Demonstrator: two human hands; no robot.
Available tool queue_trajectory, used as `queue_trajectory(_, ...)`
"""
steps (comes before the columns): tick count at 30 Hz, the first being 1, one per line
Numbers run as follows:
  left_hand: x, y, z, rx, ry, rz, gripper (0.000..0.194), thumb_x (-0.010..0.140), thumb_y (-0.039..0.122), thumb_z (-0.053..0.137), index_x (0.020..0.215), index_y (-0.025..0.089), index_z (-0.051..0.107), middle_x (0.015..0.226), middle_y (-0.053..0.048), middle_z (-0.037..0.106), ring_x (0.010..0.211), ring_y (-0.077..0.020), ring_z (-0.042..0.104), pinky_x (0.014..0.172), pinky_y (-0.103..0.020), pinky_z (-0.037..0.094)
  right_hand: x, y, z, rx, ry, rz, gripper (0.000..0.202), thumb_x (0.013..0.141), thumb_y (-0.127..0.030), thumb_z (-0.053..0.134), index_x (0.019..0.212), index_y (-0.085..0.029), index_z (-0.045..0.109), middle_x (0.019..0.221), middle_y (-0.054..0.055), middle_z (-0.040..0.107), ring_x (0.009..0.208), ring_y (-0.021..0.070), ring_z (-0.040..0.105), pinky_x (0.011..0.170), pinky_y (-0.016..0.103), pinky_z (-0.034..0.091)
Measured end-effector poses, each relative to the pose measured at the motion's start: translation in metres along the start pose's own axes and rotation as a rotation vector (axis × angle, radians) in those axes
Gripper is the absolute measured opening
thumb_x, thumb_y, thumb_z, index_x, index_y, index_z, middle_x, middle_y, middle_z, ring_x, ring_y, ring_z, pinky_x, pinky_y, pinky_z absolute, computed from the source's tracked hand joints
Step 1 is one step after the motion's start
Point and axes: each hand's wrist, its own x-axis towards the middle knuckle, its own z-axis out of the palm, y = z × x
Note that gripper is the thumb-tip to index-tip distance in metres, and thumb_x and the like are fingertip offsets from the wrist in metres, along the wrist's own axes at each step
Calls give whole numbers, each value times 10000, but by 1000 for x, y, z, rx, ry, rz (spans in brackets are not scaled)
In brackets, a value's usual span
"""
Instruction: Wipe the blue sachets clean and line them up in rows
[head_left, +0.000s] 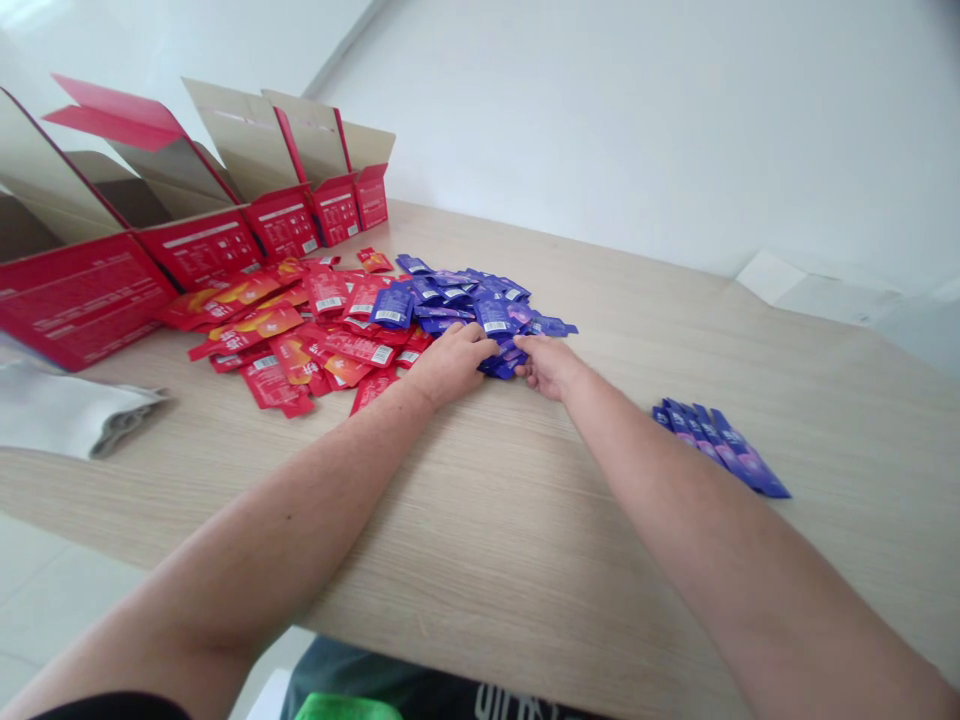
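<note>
Both of my hands reach to the near edge of a heap of purple packets (495,312) on the wooden table. My left hand (455,362) lies over the heap's front left side, fingers curled down on the packets; what its fingertips hold is hidden. From the right, my right hand (546,366) has its fingers bent and pressed together at a purple packet's edge. Red and orange packets (330,345) spread out just left of the purple ones. Beside my right forearm, several purple packets (724,445) lie in an overlapping row.
Several open red boxes (199,248) with raised flaps line the table's left back side. A folded white cloth-like item (67,412) rests at the left edge. White paper or card (802,290) is at the back right by the wall.
</note>
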Motion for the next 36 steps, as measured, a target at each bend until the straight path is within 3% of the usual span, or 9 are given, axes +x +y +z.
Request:
queue_trajectory(4,-1,6,-3,-52,-23,38,392,761,142,612,1141,217,669,1130,-87,591,1097,-261,534,1001,-398,421,5,3,2,-97,58,-73,120,908,-293,682,929,-230,581,488,-89,519,352,56,444,343,127,246)
queue_trajectory(8,-9,24,-9,-72,-59,91,367,763,177,651,1129,209,670,1132,-91,568,1095,-256,531,996,-382,431,-9,11,-7,-157,70,-107,71,916,-235,635,884,-211,576,447,-92,485,345,58,426,333,129,260)
queue_trajectory(15,-50,80,-47,-186,-251,163,458,760,344,772,1188,243,643,1203,-78,536,1133,-270,522,990,-383,456,-75,43,-42,-254,-79,-59,67,906,-218,611,845,-199,590,444,-70,513,347,76,442,310,145,291)
queue_trajectory(20,-80,107,-67,-285,-352,108,527,788,406,770,1273,264,622,1247,-80,545,1167,-268,526,1026,-394,449,-120,56,-66,-310,-221,4,41,901,-213,627,871,-184,632,528,-30,594,424,95,530,355,162,400)
queue_trajectory(29,-86,118,-58,-218,-317,66,608,842,443,718,1398,283,533,1394,-103,514,1272,-295,491,1086,-450,406,-145,60,-85,-428,-96,-86,150,897,-98,560,995,-191,625,620,-30,624,508,92,590,427,163,474)
queue_trajectory(36,-85,111,-58,-174,-391,80,406,858,461,688,1216,274,651,1390,-94,539,1272,-301,506,1082,-468,406,-149,61,-98,-605,-53,-97,242,853,-91,585,1057,-217,623,587,-53,599,427,97,555,387,176,425)
